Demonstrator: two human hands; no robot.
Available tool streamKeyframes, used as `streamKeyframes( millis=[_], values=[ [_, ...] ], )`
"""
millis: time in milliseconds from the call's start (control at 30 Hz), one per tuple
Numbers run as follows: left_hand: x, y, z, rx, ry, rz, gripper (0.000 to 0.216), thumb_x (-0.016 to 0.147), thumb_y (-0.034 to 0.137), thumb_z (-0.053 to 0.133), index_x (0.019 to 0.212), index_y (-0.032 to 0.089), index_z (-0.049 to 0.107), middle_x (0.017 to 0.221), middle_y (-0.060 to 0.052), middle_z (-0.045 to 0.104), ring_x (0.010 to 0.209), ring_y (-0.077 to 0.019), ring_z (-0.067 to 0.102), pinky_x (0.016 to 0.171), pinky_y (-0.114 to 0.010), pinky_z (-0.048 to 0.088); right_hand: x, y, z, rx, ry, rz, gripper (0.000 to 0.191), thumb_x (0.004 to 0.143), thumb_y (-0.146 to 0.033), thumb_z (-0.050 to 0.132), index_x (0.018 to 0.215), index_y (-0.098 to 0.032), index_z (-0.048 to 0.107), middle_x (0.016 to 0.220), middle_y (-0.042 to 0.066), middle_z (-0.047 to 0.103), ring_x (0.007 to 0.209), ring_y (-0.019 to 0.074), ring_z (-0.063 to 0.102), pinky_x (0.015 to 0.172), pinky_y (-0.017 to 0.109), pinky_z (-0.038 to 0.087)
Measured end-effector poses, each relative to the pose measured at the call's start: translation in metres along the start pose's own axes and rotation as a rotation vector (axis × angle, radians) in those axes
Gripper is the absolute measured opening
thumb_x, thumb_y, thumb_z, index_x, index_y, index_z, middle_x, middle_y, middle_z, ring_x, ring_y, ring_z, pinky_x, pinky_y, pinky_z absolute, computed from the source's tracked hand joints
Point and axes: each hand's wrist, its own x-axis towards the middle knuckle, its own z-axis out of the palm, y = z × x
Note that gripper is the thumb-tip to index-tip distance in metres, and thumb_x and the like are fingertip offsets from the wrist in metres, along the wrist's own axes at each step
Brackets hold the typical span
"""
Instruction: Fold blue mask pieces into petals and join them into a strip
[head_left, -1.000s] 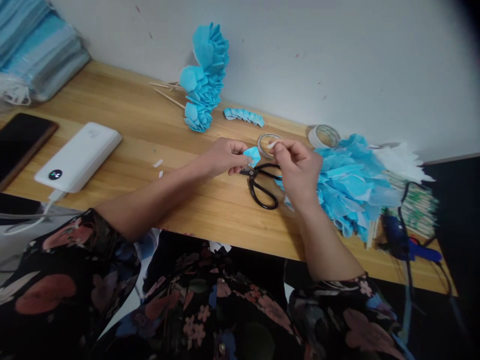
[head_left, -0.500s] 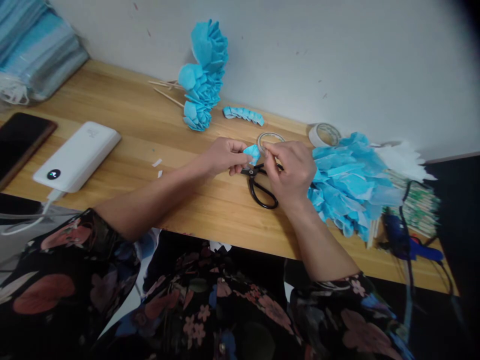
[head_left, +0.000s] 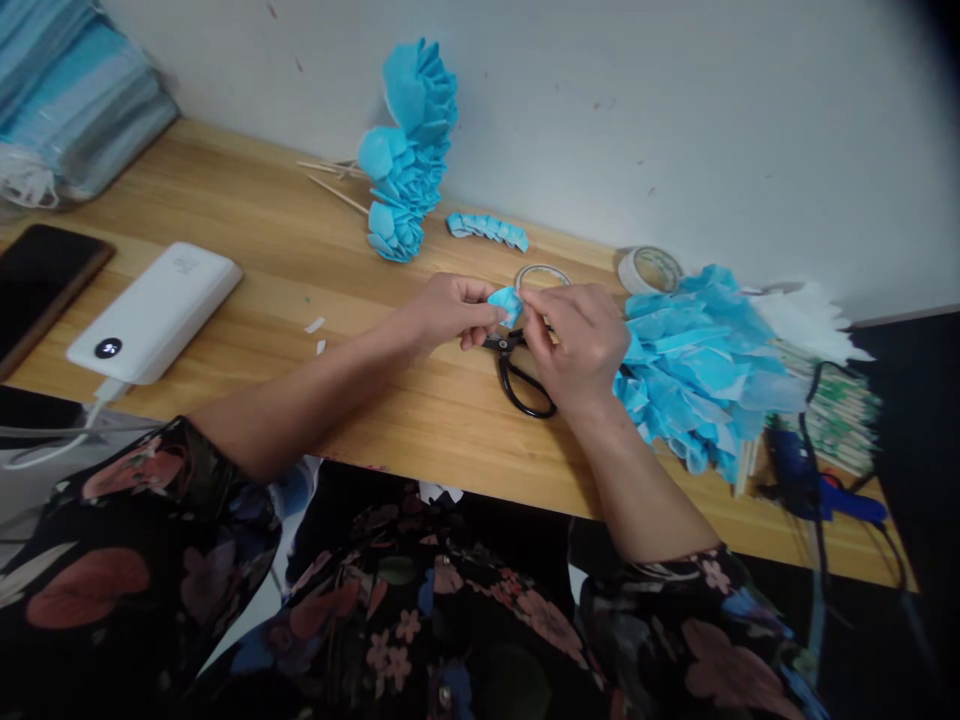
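Note:
My left hand point(head_left: 459, 312) pinches a small blue petal point(head_left: 505, 305) of thin, soft sheet between thumb and fingers. From the other side, my right hand point(head_left: 576, 335) has its thumb and forefinger closed at the petal's right edge. Beneath both hands lie black-handled scissors point(head_left: 529, 400), one loop partly covered by my right hand. A thin roll of tape point(head_left: 541, 270) rests just behind the petal. Farther back, a row of folded blue petals point(head_left: 487, 230) lies near the wall.
Blue flowers on sticks point(head_left: 409, 165) lie at the back. To the right are a wider tape roll point(head_left: 651, 270), a heap of blue petals point(head_left: 697, 370), white pieces point(head_left: 810, 315) and a blue glue gun point(head_left: 825, 490). A power bank point(head_left: 154, 310) and phone point(head_left: 45, 290) lie left.
My right fingertips have shifted slightly left, from just beside the petal to its right edge. My left hand keeps hold of the petal, almost unmoved.

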Motion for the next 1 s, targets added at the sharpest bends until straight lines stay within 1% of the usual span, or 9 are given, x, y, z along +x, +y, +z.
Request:
streamKeyframes(
  millis=[167, 333, 433, 567, 600, 667, 767, 867, 1000],
  values=[
    [0.000, 0.000, 0.000, -0.046, 0.009, -0.013, 0.033, 0.092, -0.002, 0.064, 0.063, 0.013, 0.061, 0.051, 0.004, 0.060, 0.043, -0.0042, 0.052, 0.045, -0.017, 0.038, 0.000, 0.000, -0.001, 0.005, -0.022, -0.026, 0.025, 0.109, -0.027, 0.056, 0.112, -0.029, 0.080, 0.099, 0.008, 0.079, 0.095, 0.0260, 0.074, 0.087, 0.044, 0.060],
    [0.000, -0.002, -0.002, -0.099, -0.031, -0.006, 0.032, 0.093, 0.000, 0.065, 0.064, 0.013, 0.062, 0.052, 0.003, 0.060, 0.044, -0.0044, 0.053, 0.047, -0.017, 0.040, 0.000, 0.001, -0.001, 0.015, -0.046, -0.030, 0.023, 0.107, -0.027, 0.058, 0.114, -0.029, 0.080, 0.102, 0.008, 0.080, 0.097, 0.0269, 0.074, 0.088, 0.045, 0.060],
    [0.001, -0.002, -0.003, -0.125, -0.035, -0.008, 0.034, 0.094, -0.001, 0.062, 0.063, 0.013, 0.062, 0.052, 0.003, 0.060, 0.044, -0.0047, 0.054, 0.045, -0.017, 0.039, 0.002, -0.001, -0.004, 0.033, -0.067, -0.060, 0.026, 0.106, -0.027, 0.057, 0.117, -0.028, 0.080, 0.105, 0.009, 0.081, 0.099, 0.0276, 0.075, 0.088, 0.046, 0.060],
    [0.002, -0.003, -0.003, -0.143, 0.004, -0.016, 0.034, 0.095, 0.000, 0.062, 0.064, 0.013, 0.063, 0.052, 0.003, 0.060, 0.044, -0.0052, 0.055, 0.045, -0.018, 0.039, 0.003, -0.004, -0.009, 0.078, -0.101, -0.059, 0.031, 0.106, -0.030, 0.055, 0.126, -0.026, 0.079, 0.111, 0.010, 0.082, 0.103, 0.0280, 0.076, 0.091, 0.046, 0.061],
    [0.003, -0.003, -0.003, -0.144, 0.013, -0.013, 0.033, 0.095, 0.000, 0.062, 0.064, 0.013, 0.063, 0.053, 0.002, 0.060, 0.045, -0.0053, 0.055, 0.046, -0.018, 0.039, 0.003, -0.003, -0.009, 0.111, -0.098, -0.032, 0.033, 0.106, -0.031, 0.054, 0.130, -0.026, 0.077, 0.111, 0.010, 0.082, 0.103, 0.0276, 0.076, 0.093, 0.047, 0.061],
    [0.003, -0.005, -0.004, -0.143, 0.013, -0.006, 0.031, 0.095, 0.001, 0.063, 0.066, 0.012, 0.064, 0.054, 0.002, 0.061, 0.046, -0.0055, 0.055, 0.046, -0.018, 0.040, 0.003, 0.001, -0.007, 0.212, -0.091, 0.070, 0.038, 0.108, -0.035, 0.051, 0.139, -0.028, 0.072, 0.111, 0.008, 0.082, 0.103, 0.0259, 0.077, 0.094, 0.046, 0.062],
    [0.004, -0.007, -0.005, -0.129, -0.009, 0.014, 0.026, 0.094, 0.002, 0.065, 0.070, 0.012, 0.066, 0.057, 0.003, 0.062, 0.047, -0.0054, 0.056, 0.047, -0.018, 0.040, 0.001, 0.010, -0.001, 0.429, -0.130, 0.269, 0.041, 0.110, -0.045, 0.049, 0.144, -0.032, 0.067, 0.109, 0.006, 0.080, 0.098, 0.0234, 0.077, 0.085, 0.042, 0.065],
    [0.004, -0.009, -0.005, -0.082, -0.020, 0.048, 0.020, 0.092, 0.003, 0.069, 0.075, 0.013, 0.066, 0.057, 0.004, 0.063, 0.048, -0.0051, 0.056, 0.049, -0.017, 0.041, -0.001, 0.017, 0.004, 0.636, -0.199, 0.408, 0.042, 0.106, -0.052, 0.057, 0.142, -0.034, 0.069, 0.102, 0.004, 0.077, 0.092, 0.0218, 0.075, 0.077, 0.040, 0.066],
    [0.005, -0.010, -0.005, -0.053, -0.017, 0.089, 0.016, 0.090, 0.005, 0.074, 0.082, 0.014, 0.064, 0.057, 0.006, 0.063, 0.048, -0.0052, 0.057, 0.049, -0.017, 0.042, 0.000, 0.013, 0.006, 0.781, -0.265, 0.498, 0.045, 0.098, -0.050, 0.070, 0.139, -0.031, 0.071, 0.097, 0.001, 0.072, 0.084, 0.0181, 0.070, 0.079, 0.038, 0.065]
  ],
)
